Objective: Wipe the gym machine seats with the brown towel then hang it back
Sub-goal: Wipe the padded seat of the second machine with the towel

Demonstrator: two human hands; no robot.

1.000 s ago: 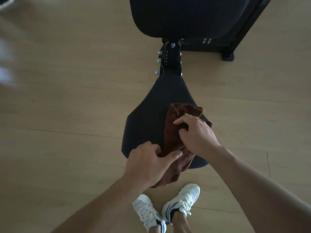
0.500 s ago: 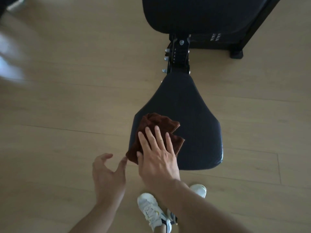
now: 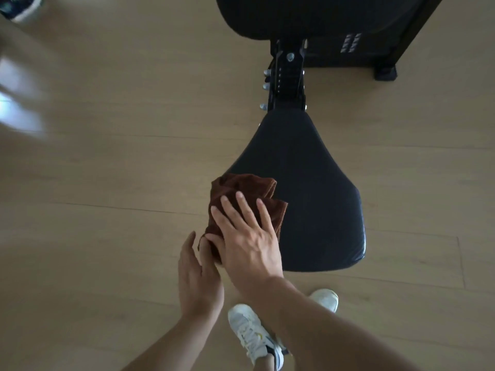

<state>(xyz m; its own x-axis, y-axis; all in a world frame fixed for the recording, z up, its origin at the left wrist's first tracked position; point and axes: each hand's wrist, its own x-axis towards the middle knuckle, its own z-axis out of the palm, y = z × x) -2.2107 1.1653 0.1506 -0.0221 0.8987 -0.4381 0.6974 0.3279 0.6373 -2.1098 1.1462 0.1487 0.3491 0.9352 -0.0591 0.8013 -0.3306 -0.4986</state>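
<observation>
The brown towel (image 3: 241, 188) lies bunched on the front left part of the black padded seat (image 3: 308, 196), its lower corner hanging over the seat's left edge. My right hand (image 3: 246, 242) presses flat on the towel, fingers spread on top and thumb at its left edge. My left hand (image 3: 198, 279) is just left of it, off the seat, with loose open fingers whose tips reach the towel's hanging corner.
The black backrest pad (image 3: 308, 14) sits beyond the seat, joined by a bolted adjuster post (image 3: 288, 79). A black frame foot (image 3: 385, 72) rests on the wood floor at the right. My white shoes (image 3: 249, 330) stand below the seat's front edge. A dark shoe (image 3: 18, 8) shows top left.
The towel has slid from the seat's right-middle to its front left edge under my right hand. My left hand let go of it, then came back close to its corner.
</observation>
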